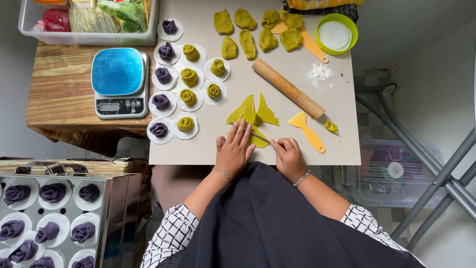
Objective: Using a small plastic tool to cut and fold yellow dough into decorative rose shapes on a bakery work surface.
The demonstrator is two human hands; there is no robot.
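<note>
Beige work board (342,144) on wooden table (59,94)

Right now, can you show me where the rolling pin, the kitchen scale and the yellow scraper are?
wooden rolling pin (288,88), head view, middle of its barrel.
kitchen scale (117,72), head view, centre of its blue weighing plate.
yellow scraper (299,120), head view, on its flat blade.

Flat yellow-green dough sheet (258,140), cut wedges (254,112)

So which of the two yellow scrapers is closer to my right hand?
The small yellow scraper lying just right of your right hand, below the rolling pin; the other sits far off among the dough pieces.
</note>
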